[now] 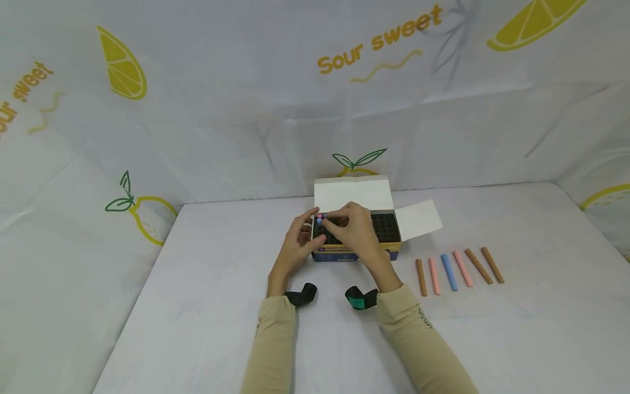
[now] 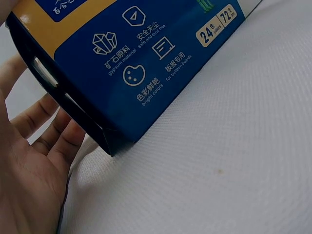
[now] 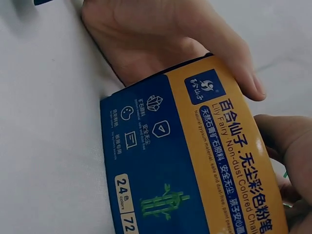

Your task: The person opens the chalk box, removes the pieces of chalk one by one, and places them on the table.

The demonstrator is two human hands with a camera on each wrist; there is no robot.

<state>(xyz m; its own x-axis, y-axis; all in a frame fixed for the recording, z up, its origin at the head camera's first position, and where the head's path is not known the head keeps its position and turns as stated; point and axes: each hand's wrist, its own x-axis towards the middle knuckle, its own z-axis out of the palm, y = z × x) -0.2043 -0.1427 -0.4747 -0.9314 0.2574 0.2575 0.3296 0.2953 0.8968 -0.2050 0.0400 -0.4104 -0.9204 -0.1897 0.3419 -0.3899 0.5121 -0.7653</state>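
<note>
The open chalk box [image 1: 336, 255], blue and yellow with a black slotted insert, stands at the back of the table. My left hand [image 1: 295, 244] grips its left end, thumb over the front top edge and the other fingers around the end wall, as the left wrist view shows. Over the left part of the insert, my right hand [image 1: 355, 230] pinches the top of a chalk stick between thumb and forefinger, largely hidden by the fingertips. A pink chalk stick [image 1: 320, 216] and a blue chalk stick [image 1: 319, 221] stand in slots beside those fingertips.
Right of the box lies a row of several loose chalk sticks: brown [image 1: 421, 278], pink [image 1: 434, 276] and blue [image 1: 449, 272] among them. The white lid [image 1: 351, 195] is raised at the back, and a side flap [image 1: 419, 220] sticks out right. A printed cloth [image 1: 236, 109] hangs behind.
</note>
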